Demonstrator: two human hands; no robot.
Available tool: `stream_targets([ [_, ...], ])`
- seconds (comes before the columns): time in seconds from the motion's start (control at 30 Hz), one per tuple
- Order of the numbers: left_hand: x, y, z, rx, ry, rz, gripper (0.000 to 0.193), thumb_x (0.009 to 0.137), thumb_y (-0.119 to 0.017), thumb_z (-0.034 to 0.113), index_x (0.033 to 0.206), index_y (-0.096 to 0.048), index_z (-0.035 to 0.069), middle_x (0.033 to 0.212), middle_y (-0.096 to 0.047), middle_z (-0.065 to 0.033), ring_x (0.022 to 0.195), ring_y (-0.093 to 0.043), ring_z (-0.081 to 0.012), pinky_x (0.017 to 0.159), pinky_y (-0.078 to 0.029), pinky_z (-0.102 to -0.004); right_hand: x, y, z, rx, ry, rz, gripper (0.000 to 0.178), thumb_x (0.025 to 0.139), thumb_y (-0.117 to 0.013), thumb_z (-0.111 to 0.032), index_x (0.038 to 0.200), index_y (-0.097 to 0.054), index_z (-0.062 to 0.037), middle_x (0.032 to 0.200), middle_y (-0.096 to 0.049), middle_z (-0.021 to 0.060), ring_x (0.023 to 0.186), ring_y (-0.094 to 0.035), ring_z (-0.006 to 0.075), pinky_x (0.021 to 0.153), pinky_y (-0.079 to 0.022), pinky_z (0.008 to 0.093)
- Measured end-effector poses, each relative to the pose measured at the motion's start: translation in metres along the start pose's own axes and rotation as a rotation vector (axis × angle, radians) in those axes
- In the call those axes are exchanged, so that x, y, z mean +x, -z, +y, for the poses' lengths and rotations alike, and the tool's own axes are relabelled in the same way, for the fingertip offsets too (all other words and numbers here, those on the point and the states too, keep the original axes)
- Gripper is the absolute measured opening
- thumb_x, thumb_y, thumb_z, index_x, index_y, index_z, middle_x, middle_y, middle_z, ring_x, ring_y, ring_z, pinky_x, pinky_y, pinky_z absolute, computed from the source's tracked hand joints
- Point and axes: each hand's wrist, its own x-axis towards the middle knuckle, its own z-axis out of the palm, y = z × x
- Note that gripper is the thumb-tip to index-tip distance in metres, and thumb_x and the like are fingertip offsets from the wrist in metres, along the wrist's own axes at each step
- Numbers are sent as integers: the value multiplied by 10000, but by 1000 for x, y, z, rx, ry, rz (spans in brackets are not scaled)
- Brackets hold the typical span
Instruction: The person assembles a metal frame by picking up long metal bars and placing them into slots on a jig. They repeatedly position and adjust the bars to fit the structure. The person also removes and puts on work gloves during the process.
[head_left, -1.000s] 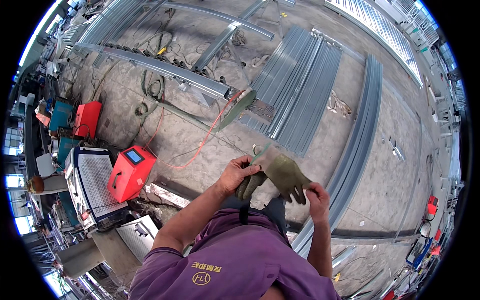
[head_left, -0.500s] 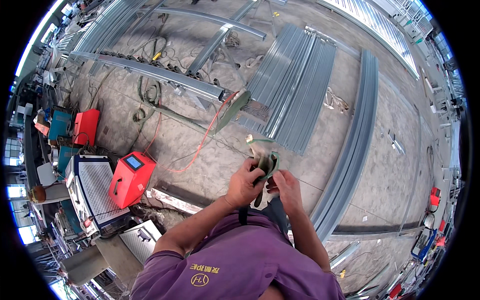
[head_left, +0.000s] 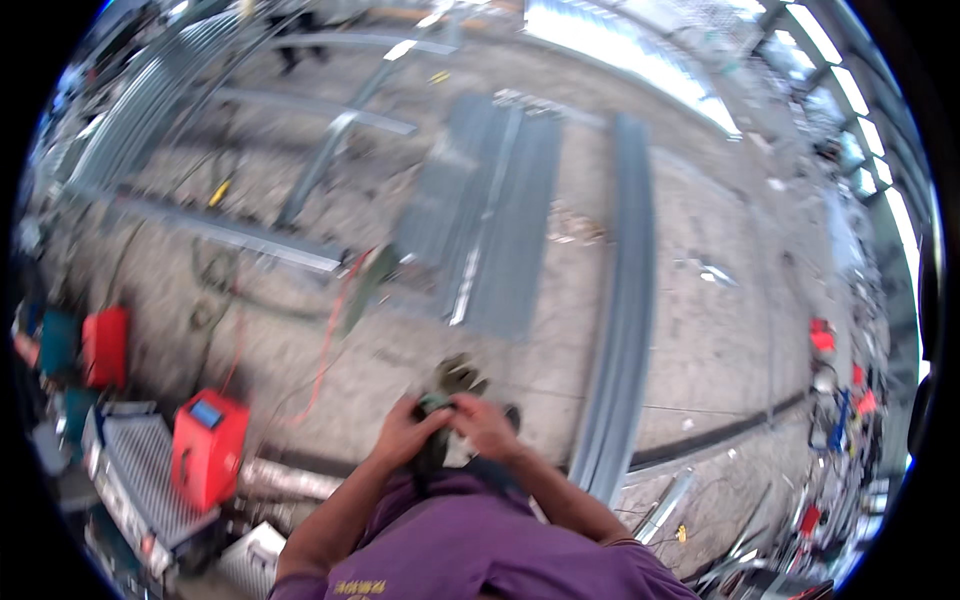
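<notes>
My left hand (head_left: 405, 432) and my right hand (head_left: 485, 425) are drawn together in front of my chest. Both are closed on a dark olive work glove (head_left: 448, 385) that sticks up between them. Its fingers point away from me, and its lower part is hidden between my palms. The picture is blurred by motion. Below my hands is bare concrete floor (head_left: 700, 330).
A stack of grey corrugated metal sheets (head_left: 490, 230) lies ahead, with long metal channels (head_left: 625, 330) to its right. A red welding machine (head_left: 208, 445) and a red case (head_left: 104, 345) stand at the left. A red cable (head_left: 325, 350) runs across the floor.
My hands have come together around the glove and bunched it up; a second ago it hung spread open between them. The view has tilted up and forward.
</notes>
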Motion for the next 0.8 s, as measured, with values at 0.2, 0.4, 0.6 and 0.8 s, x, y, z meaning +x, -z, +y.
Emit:
stream_targets([
  [0.2,11,-3,-11,-183,40,-52,290,1022,-604,228,1077,-700,-39,935,-699,-38,839,-590,-108,746,-494,-311,0,1,28,343,1,-49,344,1042,-568,-160,1323,-622,30,1028,-689,39,965,-640,124,867,-526,296],
  [0.4,24,-26,-39,-606,70,194,225,1056,-595,168,1083,-696,-30,920,-677,-10,822,-579,-99,733,-490,-291,-21,-13,50,293,-290,281,493,1040,-634,-289,1412,-549,23,1093,-684,82,983,-650,147,835,-543,312],
  [0.6,40,-42,-34,-702,4,218,173,1046,-614,152,1083,-698,4,922,-674,1,827,-576,-83,727,-487,-279,-3,-46,102,773,-154,174,572,1020,-657,-211,1515,-445,-19,1185,-687,128,1006,-680,201,836,-570,332],
  [0.8,48,-36,-43,-587,-110,265,195,1030,-627,167,1015,-700,-13,847,-663,5,798,-549,-74,699,-469,-298,-2,-10,70,671,-124,296,486,909,-561,34,1393,-592,4,1008,-708,136,743,-648,167,687,-555,331],
])
